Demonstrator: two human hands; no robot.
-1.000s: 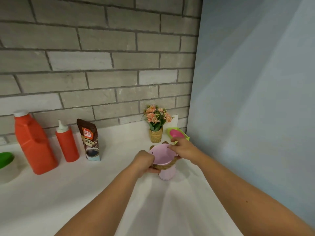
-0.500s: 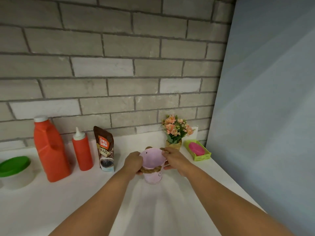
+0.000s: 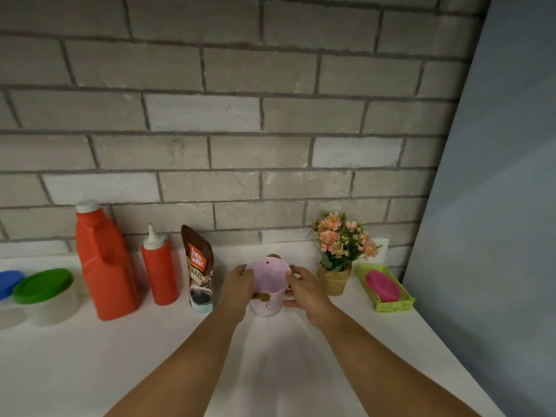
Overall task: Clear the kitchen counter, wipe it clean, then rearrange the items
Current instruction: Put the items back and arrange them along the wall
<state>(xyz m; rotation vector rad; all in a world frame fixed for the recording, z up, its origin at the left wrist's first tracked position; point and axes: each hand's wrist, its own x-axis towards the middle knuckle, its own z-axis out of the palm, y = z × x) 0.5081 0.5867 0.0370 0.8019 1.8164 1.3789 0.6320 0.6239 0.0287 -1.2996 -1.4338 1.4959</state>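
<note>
Gripping a small pink pail (image 3: 267,275) from both sides: left hand (image 3: 239,285) curled round the left rim and over the rope handle (image 3: 261,295), right hand (image 3: 304,291) pinching the right rim with the thumb lower on the wall. Two-handed probably for steadiness, to judge by how thin and light it looks. Tipped toward the viewer, so showing its bare inside; cannot tell whether resting on the white counter (image 3: 150,356) or held just above it. Placed in the gap between a brown coffee pouch (image 3: 200,269) on the left and a potted bunch of peach flowers (image 3: 337,260) on the right. Looks like the rearranging stage, slotting the pail into the row along the brick wall (image 3: 270,115). Further left, a red squeeze bottle (image 3: 159,269), a big orange jug (image 3: 103,266), a green-lidded tub (image 3: 45,285) and a blue lid (image 3: 9,282). Further right, a green soap tray (image 3: 391,307) holding pink soap (image 3: 382,285), tucked against the blue panel (image 3: 496,206). All lined up at the back, likely for tidiness and easy reach.
</note>
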